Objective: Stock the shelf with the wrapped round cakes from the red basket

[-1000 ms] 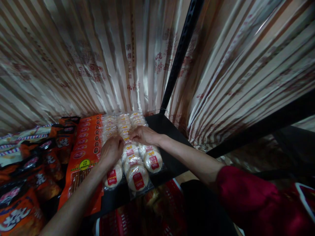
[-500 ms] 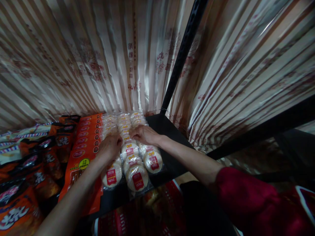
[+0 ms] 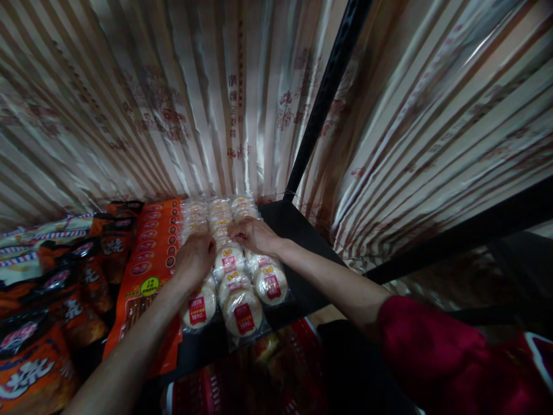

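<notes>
Pressing curled fingers of your left hand (image 3: 195, 257) and right hand (image 3: 254, 235) onto shelved rice-cracker packs (image 3: 235, 282), you had three rows filled.

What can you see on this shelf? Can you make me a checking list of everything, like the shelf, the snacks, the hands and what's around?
Surface: black shelf, bare at its right corner, packs covering the rest.
Job's things: round cakes in clear packs, three rows running front to back, red labels on top.
Clutter: flat orange packs lying left of the cakes; dark orange snack bags further left; red packs on the level below.
Hands: left hand resting on the left cake row; right hand on the middle and right rows, fingers curled down onto the packs.
Cables: nothing seen.
Surroundings: striped shiny curtain behind; black upright post at the shelf corner; red sleeve on the right arm.
</notes>
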Tool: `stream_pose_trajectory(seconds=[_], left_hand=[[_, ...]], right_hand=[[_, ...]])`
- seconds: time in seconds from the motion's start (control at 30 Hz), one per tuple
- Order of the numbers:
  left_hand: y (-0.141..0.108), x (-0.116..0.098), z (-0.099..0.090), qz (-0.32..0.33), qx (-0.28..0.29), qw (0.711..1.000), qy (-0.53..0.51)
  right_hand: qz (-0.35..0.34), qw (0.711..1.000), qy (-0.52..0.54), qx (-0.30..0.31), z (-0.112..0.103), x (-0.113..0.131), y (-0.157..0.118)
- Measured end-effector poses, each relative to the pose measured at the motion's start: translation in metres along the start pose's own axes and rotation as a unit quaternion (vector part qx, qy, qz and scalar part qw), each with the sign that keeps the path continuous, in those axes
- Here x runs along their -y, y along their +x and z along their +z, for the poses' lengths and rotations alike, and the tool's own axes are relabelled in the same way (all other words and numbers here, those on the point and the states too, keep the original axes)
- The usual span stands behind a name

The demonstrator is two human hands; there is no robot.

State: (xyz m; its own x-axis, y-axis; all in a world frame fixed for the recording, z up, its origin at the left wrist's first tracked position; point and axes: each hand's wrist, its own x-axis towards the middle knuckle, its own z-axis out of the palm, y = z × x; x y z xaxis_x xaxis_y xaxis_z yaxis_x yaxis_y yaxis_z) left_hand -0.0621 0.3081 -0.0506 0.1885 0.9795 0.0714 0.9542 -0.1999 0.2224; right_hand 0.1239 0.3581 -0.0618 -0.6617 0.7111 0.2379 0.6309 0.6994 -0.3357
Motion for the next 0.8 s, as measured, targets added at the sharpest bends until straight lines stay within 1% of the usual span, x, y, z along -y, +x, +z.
stream_pose_trajectory(seconds=[0.2, 0.33, 0.4, 0.47, 0.53, 0.63, 0.7, 0.8], left_hand=[[-0.001, 0.001, 0.005, 0.023, -0.015, 0.999, 0.018], [-0.003, 0.0, 0.009, 0.042, -0.037, 0.998, 0.034], [-0.003, 0.0, 0.01, 0.048, -0.05, 0.997, 0.039], [-0.004, -0.001, 0.012, 0.05, -0.059, 0.996, 0.039], [-0.005, -0.001, 0.013, 0.049, -0.064, 0.996, 0.039], [-0.005, 0.0, 0.015, 0.049, -0.071, 0.995, 0.042], [-0.005, 0.001, 0.017, 0.051, -0.076, 0.995, 0.045], [-0.004, 0.002, 0.018, 0.051, -0.078, 0.995, 0.046]], right_hand=[[0.002, 1.0, -0.004, -0.017, 0.003, 0.0, 0.0], [0.01, 0.998, -0.056, -0.024, 0.001, 0.006, -0.003], [-0.005, 0.995, -0.095, -0.043, -0.002, 0.012, -0.008], [-0.035, 0.991, -0.118, -0.051, -0.005, 0.02, -0.014], [-0.066, 0.99, -0.12, -0.035, -0.008, 0.028, -0.022], [-0.092, 0.989, -0.112, 0.013, -0.01, 0.036, -0.031], [-0.096, 0.988, -0.11, 0.044, -0.01, 0.038, -0.034], [-0.084, 0.988, -0.115, 0.063, -0.009, 0.039, -0.035]])
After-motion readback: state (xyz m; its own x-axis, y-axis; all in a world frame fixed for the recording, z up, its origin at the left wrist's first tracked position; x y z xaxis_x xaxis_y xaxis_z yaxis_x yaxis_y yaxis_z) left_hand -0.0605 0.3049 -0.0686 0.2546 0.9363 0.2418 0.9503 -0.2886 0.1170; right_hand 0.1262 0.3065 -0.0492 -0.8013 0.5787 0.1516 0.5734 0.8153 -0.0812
